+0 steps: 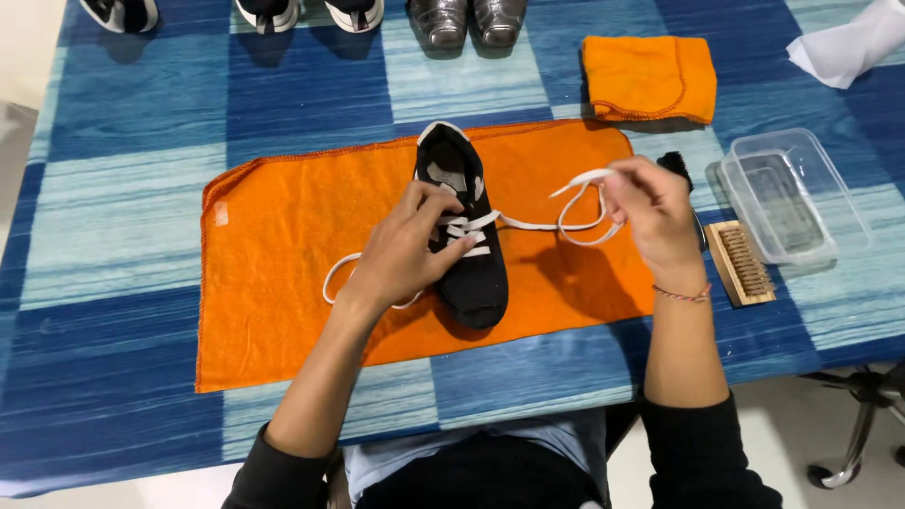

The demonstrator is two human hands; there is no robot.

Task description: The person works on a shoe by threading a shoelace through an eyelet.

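The shoe (464, 226) lies along 12–6 o'clock; the left hand (405, 250) presses its laces, the right hand (650, 207) at 3 o'clock pinches the lace (575, 203).

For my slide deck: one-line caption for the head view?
Left hand steadies black shoe; right hand pulls white lace.

- The left hand (407, 247) is lying palm down with its back to the camera, fingers curled and pressing downward, thumb splayed toward the right.
- The left forearm is reaching up and to the right from a dark sleeve pushed up near the elbow.
- The right hand (650, 209) is hovering raised, fingertips pinching together toward the left.
- The right forearm is rising almost straight up from its dark sleeve, a thin band circling the wrist.
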